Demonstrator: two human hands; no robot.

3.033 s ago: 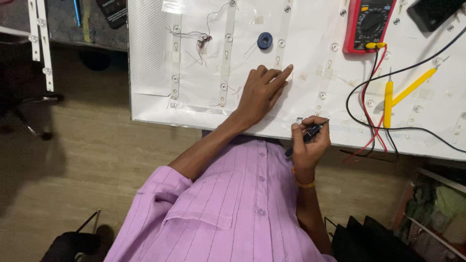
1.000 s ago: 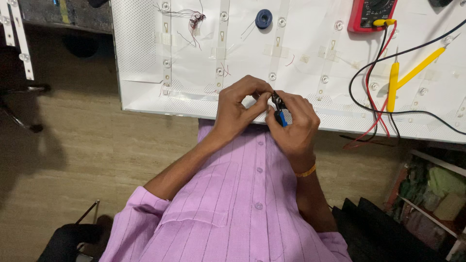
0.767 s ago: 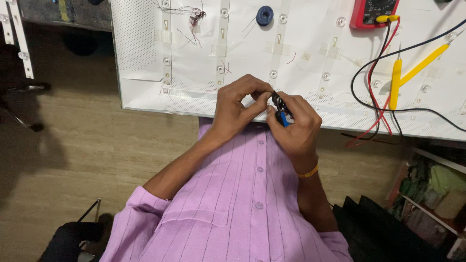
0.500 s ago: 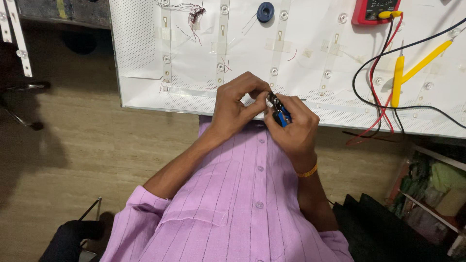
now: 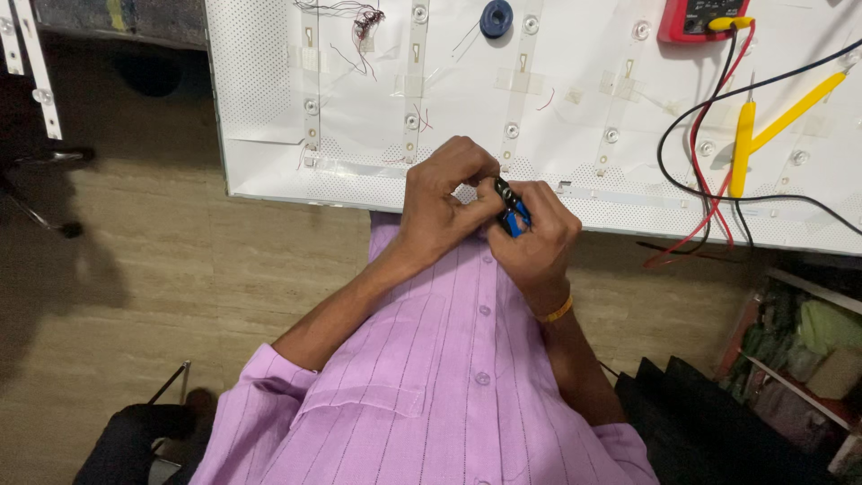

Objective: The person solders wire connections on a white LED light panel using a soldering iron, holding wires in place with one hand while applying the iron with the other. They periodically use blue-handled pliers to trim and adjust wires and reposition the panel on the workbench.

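Note:
My right hand (image 5: 539, 238) grips small blue-handled cutting pliers (image 5: 510, 207), jaws pointing up and left. My left hand (image 5: 444, 193) is curled against them, its fingertips pinching something tiny at the jaws; what it is stays hidden. Both hands hover over the near edge of a large white backlight panel (image 5: 269, 108) with strips of small round lenses. I wear a lilac striped shirt and a thin orange band (image 5: 557, 312) on my right wrist.
On the panel lie a blue roll (image 5: 496, 16), a tangle of thin wires (image 5: 364, 18), a red multimeter (image 5: 696, 18) with red and black leads, and two yellow probes (image 5: 743, 148). Tan floor to the left; shelves with clutter at lower right.
Three seconds ago my left hand lay flat on the panel and my right held the pliers apart. Now both hands are together at the pliers; they have barely shifted over the last second.

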